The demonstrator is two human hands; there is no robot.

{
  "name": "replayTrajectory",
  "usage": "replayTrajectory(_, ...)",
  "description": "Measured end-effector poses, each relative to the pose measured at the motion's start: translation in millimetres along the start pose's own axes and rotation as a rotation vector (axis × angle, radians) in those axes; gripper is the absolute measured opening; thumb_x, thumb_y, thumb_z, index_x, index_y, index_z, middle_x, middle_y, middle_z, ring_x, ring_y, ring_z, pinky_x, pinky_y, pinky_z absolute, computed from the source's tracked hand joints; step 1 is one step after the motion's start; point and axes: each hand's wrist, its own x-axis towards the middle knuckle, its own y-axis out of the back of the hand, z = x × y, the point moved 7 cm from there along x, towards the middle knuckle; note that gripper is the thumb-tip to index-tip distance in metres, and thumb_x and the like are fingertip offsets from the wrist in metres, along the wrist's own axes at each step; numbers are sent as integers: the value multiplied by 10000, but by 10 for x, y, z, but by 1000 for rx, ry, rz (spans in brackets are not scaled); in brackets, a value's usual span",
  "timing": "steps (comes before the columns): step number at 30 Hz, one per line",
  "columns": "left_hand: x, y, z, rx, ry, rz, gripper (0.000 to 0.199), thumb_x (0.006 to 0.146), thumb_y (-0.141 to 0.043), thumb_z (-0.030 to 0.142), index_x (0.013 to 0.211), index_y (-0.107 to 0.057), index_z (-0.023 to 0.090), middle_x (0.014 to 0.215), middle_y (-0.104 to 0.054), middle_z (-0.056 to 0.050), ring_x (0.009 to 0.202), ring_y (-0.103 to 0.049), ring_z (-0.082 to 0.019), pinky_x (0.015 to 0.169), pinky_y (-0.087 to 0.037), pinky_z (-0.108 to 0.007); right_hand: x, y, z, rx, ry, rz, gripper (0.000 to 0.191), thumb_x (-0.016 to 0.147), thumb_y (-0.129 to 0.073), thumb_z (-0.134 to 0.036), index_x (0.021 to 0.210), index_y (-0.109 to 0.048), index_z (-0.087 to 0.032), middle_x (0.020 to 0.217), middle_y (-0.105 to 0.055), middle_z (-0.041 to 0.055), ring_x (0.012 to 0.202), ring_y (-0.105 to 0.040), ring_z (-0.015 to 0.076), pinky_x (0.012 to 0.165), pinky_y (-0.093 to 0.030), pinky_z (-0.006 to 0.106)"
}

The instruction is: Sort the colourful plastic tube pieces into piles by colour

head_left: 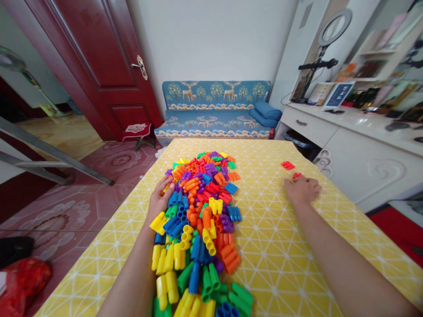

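Left hand (159, 200): yours lies along the left edge of the pile, thumb and fingers parted around a yellow block (165, 189); whether it grips that block, you cannot tell from here.
Right hand (302, 190): yours is low at the table's right side, well apart from the pile, fingers partly curled; a red block (298, 175) shows at its far side, partly hidden, and whether you have hold of it cannot be told.
Second red block (288, 165): loose on the table, near your right hand, a little farther from you.
Pile (201, 211): heaped in a long band in front of you, in yellow, green, blue, orange, red and purple.
Table (267, 255): covered in yellow cloth with white lines.
Beyond the table: a blue sofa (216, 105), with a dark red door (95, 48) to its left.
Right side: a white cabinet (366, 149) bearing a ring light (335, 27).
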Motion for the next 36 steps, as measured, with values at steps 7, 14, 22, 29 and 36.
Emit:
replayTrajectory(7, 6, 3, -15, 6, 1, -1, 509, 791, -602, 571, 1119, -693, 192, 1395, -541, -123, 1348, -434, -290, 1170, -266, -465, 97, -198, -50, -83, 73, -188, 577, 852, -447, -479, 1267, -573, -99, 1349, -477, 217, 1251, -387, 385, 1044, -251, 535)
replayTrajectory(14, 5, 3, -14, 5, 4, -3, 493, 790, -606, 568, 1111, -695, 205, 1399, -540, -109, 1348, -434, -287, 1169, -268, -465, 79, -331, -134, -159, 104, -263, 676, 904, -291, -542, 1389, -447, -97, 1491, -330, 224, 1369, -254, 385, 1068, -169, 632)
replayTrajectory(22, 0, -1, 4, 12, 16, 1, 546, 782, -597, 589, 1123, -691, 172, 1399, -535, -137, 1354, -430, -288, 1172, -263, -451, 15, -100, -138, -67, 94, -10, 658, 840, -487, -449, 1307, -460, 13, 1410, -392, 264, 1229, -445, 371, 1013, -355, 494)
replayTrajectory(29, 16, 2, -9, 18, 3, -10, 545, 785, -597, 576, 1126, -686, 160, 1402, -531, -150, 1352, -432, -291, 1167, -266, -456, 49, -334, -208, -146, 202, -310, 692, 929, -245, -503, 1447, -349, -55, 1580, -180, 187, 1431, -209, 326, 1111, -183, 613)
replayTrajectory(36, 17, 3, -29, 18, 14, -7, 543, 785, -600, 568, 1139, -685, 166, 1411, -523, -147, 1357, -428, -276, 1170, -263, -443, 73, -438, -212, -232, 194, -355, 790, 923, -156, -574, 1504, -235, -46, 1594, -92, 203, 1457, -99, 349, 1111, -137, 623)
